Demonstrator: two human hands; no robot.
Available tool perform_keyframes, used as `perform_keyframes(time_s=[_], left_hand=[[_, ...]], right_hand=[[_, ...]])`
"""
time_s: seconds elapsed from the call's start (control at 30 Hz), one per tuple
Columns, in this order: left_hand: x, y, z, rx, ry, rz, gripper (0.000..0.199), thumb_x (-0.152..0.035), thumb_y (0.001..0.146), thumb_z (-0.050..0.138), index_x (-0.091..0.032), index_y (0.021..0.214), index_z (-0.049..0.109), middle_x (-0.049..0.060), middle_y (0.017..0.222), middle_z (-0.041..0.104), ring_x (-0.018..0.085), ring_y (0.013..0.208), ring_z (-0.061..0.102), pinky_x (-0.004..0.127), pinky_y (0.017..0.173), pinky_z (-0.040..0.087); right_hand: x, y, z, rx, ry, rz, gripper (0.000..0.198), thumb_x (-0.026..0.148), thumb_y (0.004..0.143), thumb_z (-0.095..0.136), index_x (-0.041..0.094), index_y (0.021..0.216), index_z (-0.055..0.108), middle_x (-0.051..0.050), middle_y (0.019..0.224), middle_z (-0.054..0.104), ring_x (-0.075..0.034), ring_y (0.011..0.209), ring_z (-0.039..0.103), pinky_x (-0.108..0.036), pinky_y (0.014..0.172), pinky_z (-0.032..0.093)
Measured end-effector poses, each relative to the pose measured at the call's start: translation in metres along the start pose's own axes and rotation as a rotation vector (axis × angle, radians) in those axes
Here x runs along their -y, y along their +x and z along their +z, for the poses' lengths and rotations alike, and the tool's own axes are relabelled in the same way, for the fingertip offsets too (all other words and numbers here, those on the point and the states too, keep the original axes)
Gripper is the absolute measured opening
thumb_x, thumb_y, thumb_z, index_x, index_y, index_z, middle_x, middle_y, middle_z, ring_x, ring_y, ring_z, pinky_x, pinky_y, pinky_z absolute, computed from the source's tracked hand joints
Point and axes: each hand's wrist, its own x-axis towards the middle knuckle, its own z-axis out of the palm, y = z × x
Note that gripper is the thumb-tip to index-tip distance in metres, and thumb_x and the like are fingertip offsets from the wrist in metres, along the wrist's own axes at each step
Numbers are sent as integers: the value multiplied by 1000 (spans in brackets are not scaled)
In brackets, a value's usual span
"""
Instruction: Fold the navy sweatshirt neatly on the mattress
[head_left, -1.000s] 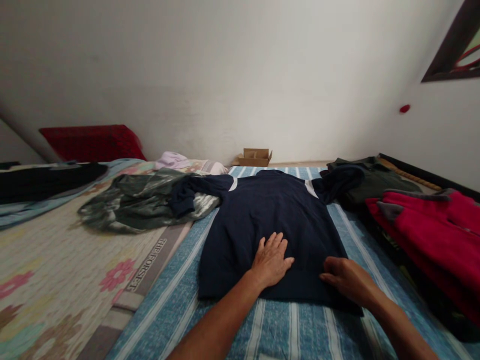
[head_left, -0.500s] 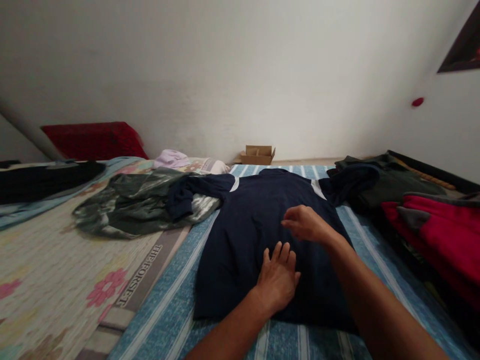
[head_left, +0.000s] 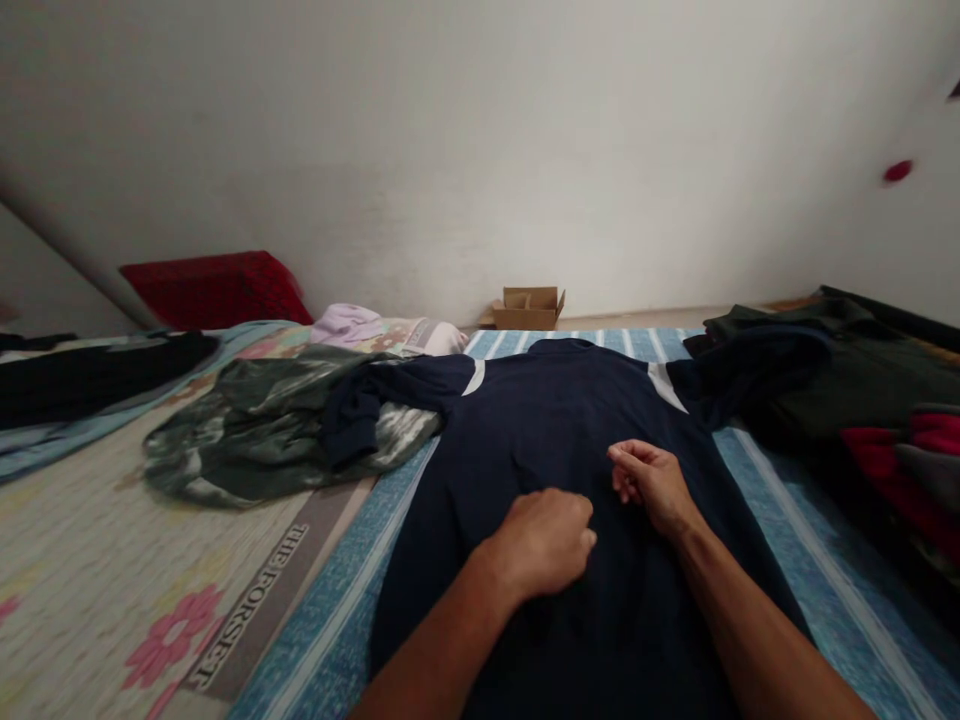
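A dark navy long-sleeved shirt (head_left: 547, 420) lies spread face down or up, I cannot tell which, with its collar away from me. White bands mark both shoulders, and its sleeves stretch out to the sides. My left hand (head_left: 551, 540) is closed over the middle of the shirt, its fingertips curled under and hidden. Just right of it, my right hand (head_left: 651, 485) is held over the shirt with thumb and fingertips pinched together. Whatever is in that pinch, if anything, is too small to make out.
Beneath the shirt is a blue striped sheet (head_left: 349, 600). A dark green garment (head_left: 255, 420) lies under the left sleeve on the floral bedding (head_left: 90, 540). Folded dark clothes (head_left: 862, 390) and a red garment (head_left: 885, 480) are at right. A cardboard box (head_left: 529, 310) stands by the wall.
My left hand has gone from spread fingers flat on the shirt to closed. My right hand has shifted right and toward me, fingers now pinched. The view has drawn closer to the shirt.
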Motion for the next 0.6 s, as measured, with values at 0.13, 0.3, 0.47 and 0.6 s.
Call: perform_keyframes(time_s=[0.13, 0.3, 0.47, 0.6], left_hand=[[39, 54, -12, -320, -28, -318, 15, -17, 76, 50, -20, 77, 65, 7, 81, 68, 21, 78, 63, 29, 66, 44], [87, 82, 24, -649, -224, -382, 11, -14, 74, 57, -19, 80, 65, 3, 86, 65, 16, 79, 60, 25, 71, 44], [103, 82, 45, -747, -378, -290, 16, -9, 72, 58, -19, 83, 65, 0, 82, 61, 11, 72, 58, 23, 71, 45], [100, 82, 42, -738, -385, -279, 16, -11, 72, 60, -18, 84, 66, 1, 86, 62, 12, 76, 58, 25, 73, 46]], right_hand=[[0, 1, 6, 21, -123, 9, 32, 46, 69, 63, 16, 71, 56, 3, 45, 53, -7, 33, 43, -19, 34, 28], [-9, 3, 8, 97, -186, 15, 29, 44, 73, 58, 15, 78, 57, 4, 48, 54, -8, 36, 44, -20, 37, 31], [-11, 4, 9, 120, -212, 2, 28, 43, 74, 57, 16, 79, 57, 5, 48, 53, -8, 37, 45, -20, 38, 33], [-10, 2, 10, 122, -235, 5, 28, 43, 74, 57, 16, 79, 58, 4, 49, 53, -9, 38, 46, -20, 38, 33]])
